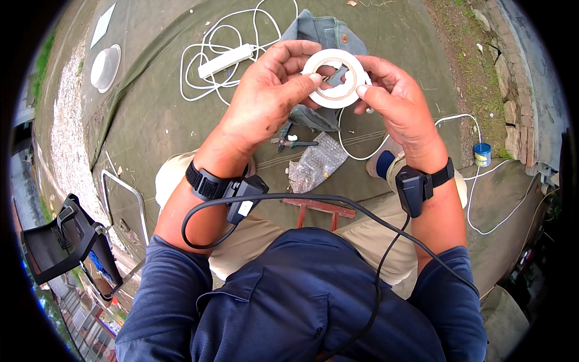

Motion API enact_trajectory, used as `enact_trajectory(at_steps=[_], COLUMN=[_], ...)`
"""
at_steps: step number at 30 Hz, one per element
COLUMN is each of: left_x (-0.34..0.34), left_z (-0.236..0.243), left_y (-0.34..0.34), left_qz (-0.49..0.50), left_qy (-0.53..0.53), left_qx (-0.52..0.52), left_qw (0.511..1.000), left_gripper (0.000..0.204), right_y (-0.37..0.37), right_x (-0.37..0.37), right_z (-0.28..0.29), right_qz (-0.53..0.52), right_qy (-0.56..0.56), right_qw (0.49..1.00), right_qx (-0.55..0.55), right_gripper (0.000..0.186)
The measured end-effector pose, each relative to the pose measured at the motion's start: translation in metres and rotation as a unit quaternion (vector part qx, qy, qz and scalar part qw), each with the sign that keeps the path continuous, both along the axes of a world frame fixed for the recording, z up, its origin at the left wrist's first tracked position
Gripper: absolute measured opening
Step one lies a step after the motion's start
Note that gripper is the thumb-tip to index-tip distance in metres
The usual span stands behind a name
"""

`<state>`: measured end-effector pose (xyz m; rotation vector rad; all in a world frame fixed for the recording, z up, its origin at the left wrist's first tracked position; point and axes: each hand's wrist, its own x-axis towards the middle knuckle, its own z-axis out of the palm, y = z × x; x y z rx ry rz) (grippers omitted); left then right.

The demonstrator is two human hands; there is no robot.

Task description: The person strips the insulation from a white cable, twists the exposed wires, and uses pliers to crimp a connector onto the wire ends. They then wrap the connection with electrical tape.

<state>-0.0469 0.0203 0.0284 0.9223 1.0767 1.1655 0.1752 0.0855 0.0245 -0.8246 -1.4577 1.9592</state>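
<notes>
A roll of white tape (330,101) is held up between both hands, its round core facing me. My left hand (277,84) grips its left rim with the thumb in front and fingers behind. On the other side my right hand (393,90) pinches the right rim, thumb against its face. Bits of white show inside the ring, but I cannot make out what they are. Behind the roll lies grey-blue denim cloth (347,37). Below it on the ground are green-handled pliers (295,143) and a piece of bubble wrap (318,163).
A white power strip (226,60) lies amid its coiled cable at the upper left. Translucent bowl (105,68) further left. A blue can (482,154) stands at right beside a white cable. Red stool frame (319,208) between my legs; black chair (72,238) at lower left.
</notes>
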Motion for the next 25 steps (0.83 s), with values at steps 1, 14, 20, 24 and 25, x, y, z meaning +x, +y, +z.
enact_trajectory(at_steps=[1,14,20,24,25], left_x=[-0.0001,0.0008,0.0004,-0.0001,-0.0001], left_z=[-0.0001,0.0015,0.0012,0.0016,0.0030], left_y=[0.0000,-0.0010,-0.0014,-0.0010,-0.0008], left_qz=[-0.001,-0.004,-0.006,-0.001,0.001], left_qy=[0.001,-0.006,-0.006,0.002,0.006], left_qx=[0.001,0.010,0.010,-0.002,-0.005], left_qw=[1.000,1.000,1.000,1.000,1.000], left_gripper=[0.042,0.042,0.042,0.044,0.045], right_y=[0.0001,-0.0008,0.0007,0.0011,0.0008], right_x=[0.0001,-0.0058,-0.0068,-0.0078,-0.0084], right_z=[-0.0003,0.0005,-0.0004,-0.0034,-0.0059], right_qz=[-0.001,-0.039,-0.046,-0.061,-0.067], right_qy=[-0.003,-0.034,-0.041,-0.046,-0.048], right_qw=[1.000,0.999,0.998,0.997,0.997], right_qx=[0.000,-0.006,-0.029,-0.017,-0.010], right_gripper=[0.045,0.037,0.038,0.042,0.044])
